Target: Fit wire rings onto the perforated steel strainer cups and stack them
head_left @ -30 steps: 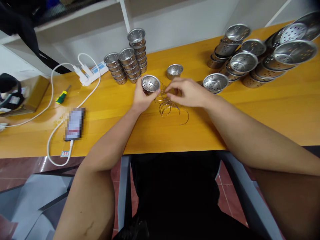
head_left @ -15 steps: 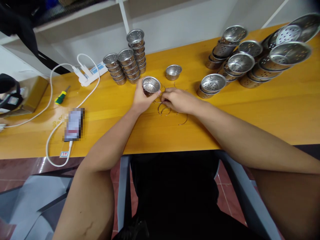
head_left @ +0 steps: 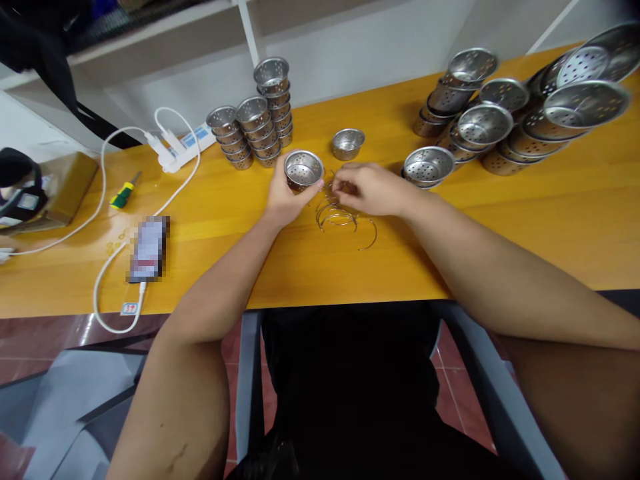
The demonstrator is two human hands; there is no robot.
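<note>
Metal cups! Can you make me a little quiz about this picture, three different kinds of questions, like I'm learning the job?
1. Pick one. What is the left hand holding?
A) a screwdriver
B) a metal cup with small holes
C) a white cable

2. True or false: some thin curved wires lie on the yellow table near the right hand.

3. Fill in the blank: in the picture, the phone lies to the ____ of the curved wires.

Key: 1. B; 2. true; 3. left
</note>
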